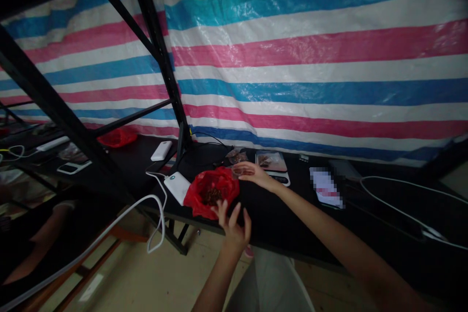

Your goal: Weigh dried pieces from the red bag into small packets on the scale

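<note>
Two bare hands are working over the front edge of a dark bench, and both are gathering around one red plastic bag. The bag is lying open on the bench, close to the edge, with its mouth facing up and a small heap of dark brown pieces showing inside it.

The left hand is coming from below, and its fingers are spread and loose. The tips are touching or almost touching the near rim of the bag; I cannot tell if they are pinching the plastic. The right hand is reaching from the right side, just above and beside the far right rim of the bag. Its fingers are lightly curled around a small clear thing, which looks like a little packet or cup, but it is too blurred to be sure.

So the bag is lying between the two hands: up and slightly left from the left hand, down and left from the right hand. The left hand is the nearer one to the dark pieces. The bag has no clear long axis; it is a crumpled round shape.

Just beside the bag on the left, a white power bank with a white cable is lying. Behind the right hand, a small scale with some packets is standing.
</note>
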`<state>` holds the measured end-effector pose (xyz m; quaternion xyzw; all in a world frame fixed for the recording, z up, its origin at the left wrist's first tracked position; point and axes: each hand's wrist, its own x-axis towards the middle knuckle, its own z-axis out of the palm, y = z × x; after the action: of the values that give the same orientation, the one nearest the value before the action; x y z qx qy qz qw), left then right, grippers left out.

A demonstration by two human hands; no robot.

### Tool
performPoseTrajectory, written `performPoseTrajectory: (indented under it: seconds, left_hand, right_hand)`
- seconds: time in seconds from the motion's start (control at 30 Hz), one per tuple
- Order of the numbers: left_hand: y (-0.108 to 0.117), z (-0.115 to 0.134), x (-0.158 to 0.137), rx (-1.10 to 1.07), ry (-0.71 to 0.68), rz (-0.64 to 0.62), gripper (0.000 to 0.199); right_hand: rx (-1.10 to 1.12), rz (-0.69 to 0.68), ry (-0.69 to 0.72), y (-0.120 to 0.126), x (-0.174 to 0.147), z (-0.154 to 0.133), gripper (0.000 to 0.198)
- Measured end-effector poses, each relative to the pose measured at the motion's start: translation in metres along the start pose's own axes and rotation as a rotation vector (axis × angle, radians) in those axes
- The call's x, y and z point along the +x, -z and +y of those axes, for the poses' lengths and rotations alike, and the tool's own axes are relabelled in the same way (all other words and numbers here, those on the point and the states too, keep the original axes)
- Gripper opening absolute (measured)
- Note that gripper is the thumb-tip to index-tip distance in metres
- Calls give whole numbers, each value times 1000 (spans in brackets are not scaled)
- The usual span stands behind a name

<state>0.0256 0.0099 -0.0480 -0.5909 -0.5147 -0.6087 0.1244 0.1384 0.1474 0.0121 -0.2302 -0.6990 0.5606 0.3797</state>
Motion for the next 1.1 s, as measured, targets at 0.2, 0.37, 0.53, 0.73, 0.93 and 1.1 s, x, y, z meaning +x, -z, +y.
performPoseTrajectory:
  seconds: [0.2,0.37,0.53,0.73,0.93,1.1]
  left_hand:
    - [-78,15,70,-293,5,-518,38]
    - [-172,-11,107,-214,-137,-929,65]
    - [-217,-17,117,-165,-140,-1094,67]
    - [-225,-12,116,-329,-111,-1032,42]
    - [-221,-3,111,-560,48,-903,41]
    - [-212,6,113,-609,168,-770,42]
  right_hand:
    - [-222,378,21,84,-37,-7,43]
    - [-591,568,21,139,-63,-1,36]
    - [-918,567,-27,162,-70,2,32]
    - [-1365,441,-85,158,-66,-12,30]
    - [-1596,269,8,147,-54,-48,25]
    - [-1832,42,135,135,-38,-84,17]
